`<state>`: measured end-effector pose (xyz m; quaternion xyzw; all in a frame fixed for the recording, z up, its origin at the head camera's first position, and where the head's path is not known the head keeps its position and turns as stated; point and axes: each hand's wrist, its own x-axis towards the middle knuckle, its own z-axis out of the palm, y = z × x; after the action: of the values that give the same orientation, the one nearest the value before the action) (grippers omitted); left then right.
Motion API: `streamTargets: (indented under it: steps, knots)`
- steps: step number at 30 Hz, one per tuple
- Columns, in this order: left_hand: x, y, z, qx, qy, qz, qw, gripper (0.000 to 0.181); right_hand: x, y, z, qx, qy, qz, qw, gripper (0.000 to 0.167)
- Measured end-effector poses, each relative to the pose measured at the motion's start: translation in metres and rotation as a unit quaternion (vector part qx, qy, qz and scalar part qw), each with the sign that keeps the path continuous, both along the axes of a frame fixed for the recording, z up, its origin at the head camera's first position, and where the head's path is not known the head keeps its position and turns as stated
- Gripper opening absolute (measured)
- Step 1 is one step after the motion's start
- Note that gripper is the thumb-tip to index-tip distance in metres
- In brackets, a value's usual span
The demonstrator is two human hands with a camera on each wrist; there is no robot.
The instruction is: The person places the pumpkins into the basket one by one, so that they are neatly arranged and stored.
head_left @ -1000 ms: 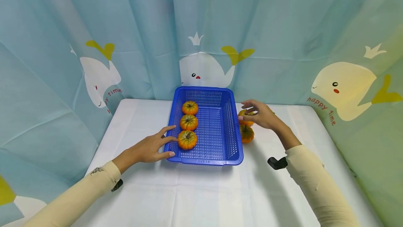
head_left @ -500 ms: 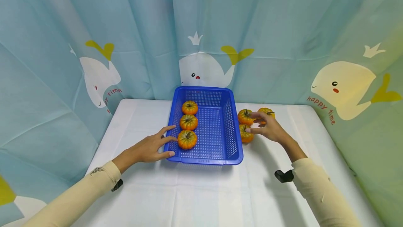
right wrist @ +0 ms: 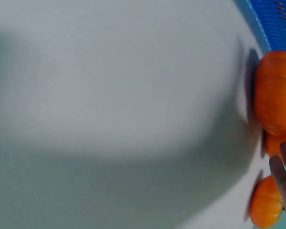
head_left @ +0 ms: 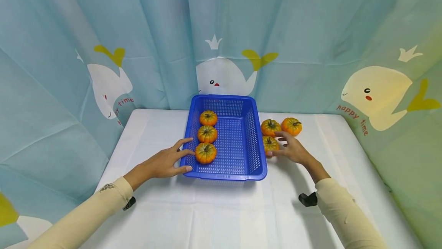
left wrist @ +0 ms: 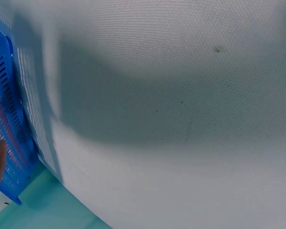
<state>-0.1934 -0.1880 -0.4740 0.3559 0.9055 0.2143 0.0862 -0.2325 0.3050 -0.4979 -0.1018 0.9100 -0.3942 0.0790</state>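
A blue plastic basket (head_left: pixel 256 175) holds a column of small orange pumpkins (head_left: pixel 206 134) along its left side. My left hand (head_left: pixel 169 161) rests at the basket's left rim, its fingers spread and reaching over the edge. Outside the right wall sit a near pumpkin (head_left: pixel 269 144), a pumpkin behind it (head_left: pixel 271 127) and another to the right (head_left: pixel 291 126). Over the near one's right side my right hand (head_left: pixel 291 148) stands with thumb and fingers apart, the thumb by its front. In the right wrist view, fingers (right wrist: pixel 282 172) show beside the pumpkins.
A white cloth covers the table (head_left: pixel 221 214). Behind it and at both sides hangs a light blue curtain (head_left: pixel 297 26) printed with whales. The basket's far edge stands close to that curtain.
My right hand has moved from the pumpkin behind, toward me, to the near one. The far-right pumpkin, hidden at first, has come into view. My left hand has stayed put.
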Motion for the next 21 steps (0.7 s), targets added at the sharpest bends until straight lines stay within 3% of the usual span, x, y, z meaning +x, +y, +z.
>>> streamTargets:
  steps: [9, 21]
  knots:
    - [0.000, 0.001, -0.002, -0.001, 0.004, -0.001, 1.0000, 0.058, 0.000, -0.001, -0.017, -0.004, -0.026, -0.012, 0.9996, 0.089]
    - [0.000, 0.001, -0.002, -0.001, 0.009, 0.000, 1.0000, 0.057, 0.000, -0.008, -0.019, 0.015, 0.001, -0.010, 0.9998, 0.081]
